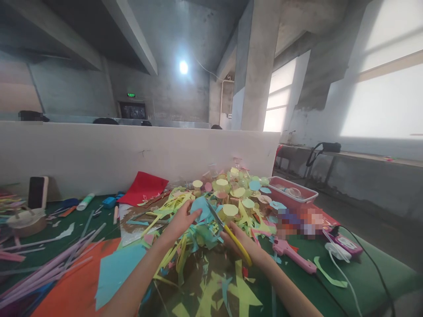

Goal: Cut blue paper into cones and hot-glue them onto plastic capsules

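Your left hand [187, 215] pinches a light-blue paper piece [201, 207]; your right hand [238, 235] grips yellow-handled scissors [237, 243], blades just beside that paper. Yellow paper strips [172, 204] and pale-yellow discs [230, 211] heap around them. To your right, a pink glue gun [295, 257] lies on green table covering [376, 251], near a pink-and-white plastic basket [299, 202].

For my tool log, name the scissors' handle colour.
The scissors' handle is yellow; see the head view.
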Demonstrator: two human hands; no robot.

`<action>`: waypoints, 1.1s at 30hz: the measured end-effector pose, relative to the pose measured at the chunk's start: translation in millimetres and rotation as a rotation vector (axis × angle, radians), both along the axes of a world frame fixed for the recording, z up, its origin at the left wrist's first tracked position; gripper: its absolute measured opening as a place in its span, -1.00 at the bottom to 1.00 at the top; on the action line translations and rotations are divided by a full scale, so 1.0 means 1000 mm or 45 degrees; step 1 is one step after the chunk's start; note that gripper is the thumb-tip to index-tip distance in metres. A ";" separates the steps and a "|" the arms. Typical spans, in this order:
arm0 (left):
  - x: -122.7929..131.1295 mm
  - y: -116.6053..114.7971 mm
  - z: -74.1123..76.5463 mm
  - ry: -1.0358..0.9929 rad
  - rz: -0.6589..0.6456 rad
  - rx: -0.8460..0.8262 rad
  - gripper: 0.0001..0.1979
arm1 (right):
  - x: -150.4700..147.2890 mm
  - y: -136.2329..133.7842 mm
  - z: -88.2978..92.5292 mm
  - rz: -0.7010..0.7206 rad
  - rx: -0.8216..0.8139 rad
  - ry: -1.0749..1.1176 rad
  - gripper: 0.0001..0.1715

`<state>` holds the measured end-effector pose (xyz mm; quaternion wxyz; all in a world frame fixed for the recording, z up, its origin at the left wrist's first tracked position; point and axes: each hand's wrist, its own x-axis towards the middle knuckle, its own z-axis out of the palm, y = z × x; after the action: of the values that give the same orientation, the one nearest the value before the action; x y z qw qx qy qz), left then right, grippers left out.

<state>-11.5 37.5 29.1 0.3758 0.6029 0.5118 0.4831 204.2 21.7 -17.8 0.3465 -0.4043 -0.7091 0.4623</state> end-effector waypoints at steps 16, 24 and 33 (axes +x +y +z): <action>0.002 0.005 -0.005 0.093 -0.049 0.122 -0.62 | 0.001 0.014 -0.020 -0.047 0.014 0.016 -0.44; 0.004 0.003 -0.001 0.135 0.002 0.098 -0.56 | 0.005 0.014 -0.020 -0.006 0.081 0.028 -0.49; 0.007 0.003 -0.001 0.128 -0.042 0.042 -0.56 | 0.004 0.020 -0.022 -0.041 0.061 0.027 -0.47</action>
<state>-4.8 40.8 28.1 0.3476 0.6409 0.5120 0.4542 207.9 42.0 -39.6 0.3710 -0.4021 -0.7096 0.4439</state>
